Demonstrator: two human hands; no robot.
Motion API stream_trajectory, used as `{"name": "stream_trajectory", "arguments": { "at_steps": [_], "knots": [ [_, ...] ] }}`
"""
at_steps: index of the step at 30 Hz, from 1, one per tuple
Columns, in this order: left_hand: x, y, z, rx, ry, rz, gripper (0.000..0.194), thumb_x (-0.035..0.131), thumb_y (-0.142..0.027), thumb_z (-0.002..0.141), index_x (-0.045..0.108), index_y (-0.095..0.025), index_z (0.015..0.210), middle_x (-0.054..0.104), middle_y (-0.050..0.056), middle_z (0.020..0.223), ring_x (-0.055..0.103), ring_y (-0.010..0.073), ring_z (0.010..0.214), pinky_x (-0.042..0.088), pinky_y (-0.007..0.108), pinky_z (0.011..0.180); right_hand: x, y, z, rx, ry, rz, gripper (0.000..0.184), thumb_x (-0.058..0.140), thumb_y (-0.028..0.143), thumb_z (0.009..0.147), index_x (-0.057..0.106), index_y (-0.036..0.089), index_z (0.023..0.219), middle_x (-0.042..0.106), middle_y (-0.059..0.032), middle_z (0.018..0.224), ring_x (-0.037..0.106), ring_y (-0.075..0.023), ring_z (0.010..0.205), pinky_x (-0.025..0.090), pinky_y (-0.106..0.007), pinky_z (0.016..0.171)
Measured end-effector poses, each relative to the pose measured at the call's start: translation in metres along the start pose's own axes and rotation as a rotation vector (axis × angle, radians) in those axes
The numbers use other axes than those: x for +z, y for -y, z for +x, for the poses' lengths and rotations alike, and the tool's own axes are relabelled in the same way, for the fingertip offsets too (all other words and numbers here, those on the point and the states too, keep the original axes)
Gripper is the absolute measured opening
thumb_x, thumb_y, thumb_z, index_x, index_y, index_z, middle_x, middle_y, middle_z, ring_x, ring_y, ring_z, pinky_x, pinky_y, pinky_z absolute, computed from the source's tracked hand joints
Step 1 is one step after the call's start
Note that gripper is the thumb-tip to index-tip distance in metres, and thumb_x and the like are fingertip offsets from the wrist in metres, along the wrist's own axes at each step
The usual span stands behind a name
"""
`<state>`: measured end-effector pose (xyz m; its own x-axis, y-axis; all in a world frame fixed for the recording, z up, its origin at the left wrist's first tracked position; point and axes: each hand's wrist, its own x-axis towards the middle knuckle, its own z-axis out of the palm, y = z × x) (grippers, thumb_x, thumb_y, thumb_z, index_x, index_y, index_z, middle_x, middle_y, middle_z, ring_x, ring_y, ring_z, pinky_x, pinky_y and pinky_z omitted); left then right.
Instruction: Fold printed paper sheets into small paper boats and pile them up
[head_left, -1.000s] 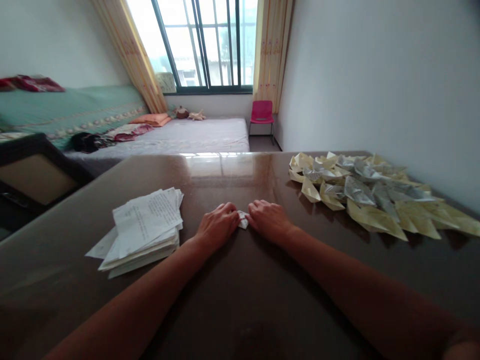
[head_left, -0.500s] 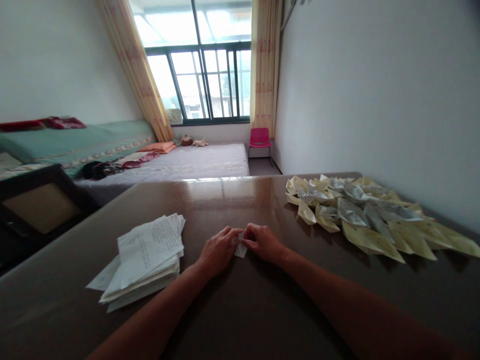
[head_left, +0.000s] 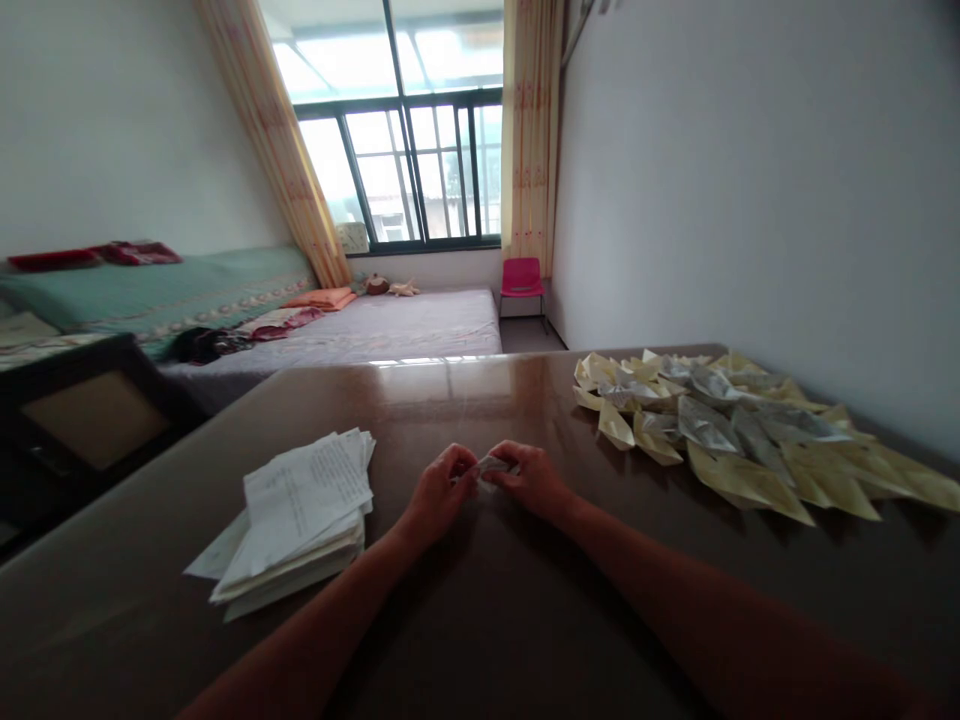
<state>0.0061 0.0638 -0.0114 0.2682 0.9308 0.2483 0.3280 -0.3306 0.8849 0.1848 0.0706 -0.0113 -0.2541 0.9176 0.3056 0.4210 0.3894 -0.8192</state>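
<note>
A small folded piece of printed paper (head_left: 491, 465) is pinched between my two hands, just above the brown table (head_left: 450, 620). My left hand (head_left: 444, 487) is closed, its fingertips on the paper's left end. From the other side my right hand (head_left: 529, 476) grips it between thumb and fingers, and these hide much of the paper. To the left lies a stack of printed sheets (head_left: 304, 505), uneven at its edges. Folded paper boats (head_left: 709, 425), some yellowish and some grey, stand in rows at the right.
Beyond the table's far edge is a bed (head_left: 427, 315) with soft toys and folded cloths on it. A pink chair (head_left: 521, 278) stands by the window wall. At the left is a dark cabinet (head_left: 97, 410); a white wall (head_left: 750, 180) runs along the right.
The paper has been lifted off the table and turned between my fingers. My right hand has shifted its grip along it. The view has moved slightly.
</note>
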Motion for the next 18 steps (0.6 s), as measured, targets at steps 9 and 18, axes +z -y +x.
{"name": "stream_trajectory", "arguments": {
  "at_steps": [9, 18],
  "knots": [
    [0.002, 0.003, -0.002, 0.077, -0.039, 0.126, 0.012, 0.057, -0.027, 0.082, 0.051, -0.019, 0.088, 0.061, 0.002, 0.084, 0.06, 0.0152, 0.078, 0.051, 0.027, 0.067, -0.002, -0.001, -0.001, -0.059, 0.042, -0.199, 0.023, 0.06, 0.037, 0.085, 0.065, 0.017, 0.074, 0.064, -0.0001, 0.068, 0.055, -0.0121, 0.063, 0.034, -0.022, 0.057],
    [-0.002, -0.006, -0.01, 0.262, 0.018, 0.555, 0.019, 0.049, -0.031, 0.091, 0.066, -0.024, 0.097, 0.062, 0.003, 0.094, 0.058, 0.0156, 0.085, 0.049, 0.026, 0.074, -0.018, 0.017, -0.006, -0.229, 0.122, -0.779, 0.022, 0.05, 0.035, 0.092, 0.065, 0.021, 0.082, 0.069, -0.0061, 0.083, 0.062, -0.0189, 0.08, 0.035, -0.028, 0.07]
  ]
}}
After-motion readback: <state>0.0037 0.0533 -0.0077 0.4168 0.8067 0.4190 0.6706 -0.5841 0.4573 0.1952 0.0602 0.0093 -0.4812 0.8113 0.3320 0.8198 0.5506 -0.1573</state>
